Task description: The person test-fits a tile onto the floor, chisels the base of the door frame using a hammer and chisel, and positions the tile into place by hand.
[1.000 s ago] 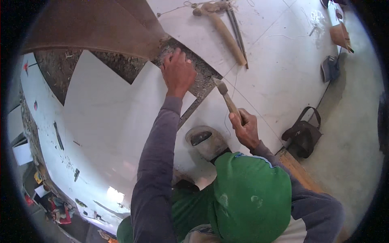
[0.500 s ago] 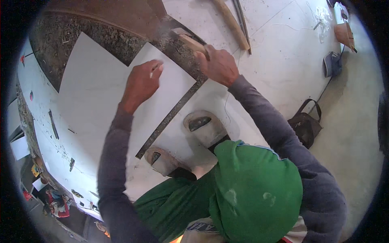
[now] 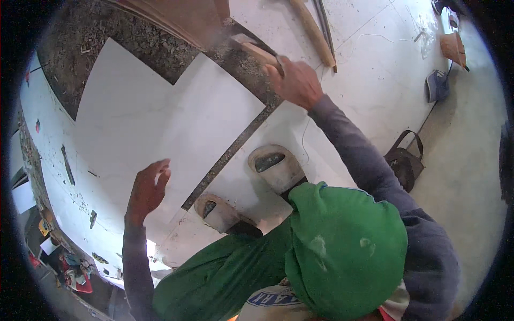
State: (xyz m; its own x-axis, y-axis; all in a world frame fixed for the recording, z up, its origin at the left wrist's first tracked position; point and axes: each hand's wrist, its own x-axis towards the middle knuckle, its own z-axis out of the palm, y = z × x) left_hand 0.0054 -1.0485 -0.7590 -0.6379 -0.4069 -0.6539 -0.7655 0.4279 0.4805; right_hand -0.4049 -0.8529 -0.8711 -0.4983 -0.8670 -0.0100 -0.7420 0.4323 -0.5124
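Note:
My right hand (image 3: 294, 80) is closed round the wooden handle of a tool (image 3: 257, 52), whose blurred head lies over a dark rubble strip (image 3: 233, 60) beside the brown board (image 3: 182, 18) at the top. My left hand (image 3: 150, 187) is open with loosely curved fingers, above a cut white tile (image 3: 123, 107) with a notched upper edge. A narrow dark gap runs along the tile's right side, towards my sandalled feet (image 3: 276, 166).
A long wooden handle (image 3: 310, 32) and metal bars (image 3: 327, 35) lie at the upper right. A blue cap or shoe (image 3: 436, 85), a black bag (image 3: 401, 163) and a brown object (image 3: 451, 49) lie along the right. Scattered items (image 3: 75, 275) are at the lower left.
My right hand has swung the tool up and forward onto the rubble strip. My left hand has left that strip and moved back down to the left, over the white tile.

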